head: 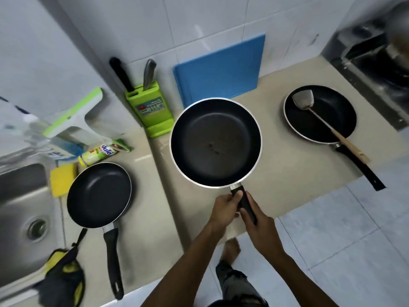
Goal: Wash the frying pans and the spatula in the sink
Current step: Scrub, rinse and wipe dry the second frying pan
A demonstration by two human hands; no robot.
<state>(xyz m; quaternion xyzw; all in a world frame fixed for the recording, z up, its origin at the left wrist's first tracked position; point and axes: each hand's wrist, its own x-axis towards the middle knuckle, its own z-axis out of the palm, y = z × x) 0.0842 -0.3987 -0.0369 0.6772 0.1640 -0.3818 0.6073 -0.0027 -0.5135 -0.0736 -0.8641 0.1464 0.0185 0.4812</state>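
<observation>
A large black frying pan (215,141) is held level above the beige counter (276,173), and both hands grip its black handle. My left hand (225,207) wraps the handle near the pan; my right hand (257,224) holds it farther back. A smaller black pan (98,193) rests on the counter beside the steel sink (20,209), handle toward me. A third black pan (319,114) sits at the right, with a metal spatula (318,117) with a wooden handle lying in it.
A yellow sponge (62,179), a dish soap bottle (98,154) and a squeegee (73,114) lie by the sink. A green knife block (150,109) and a blue cutting board (219,72) lean at the wall. A stove (376,58) is far right. A black-yellow cloth (64,278) hangs at the front.
</observation>
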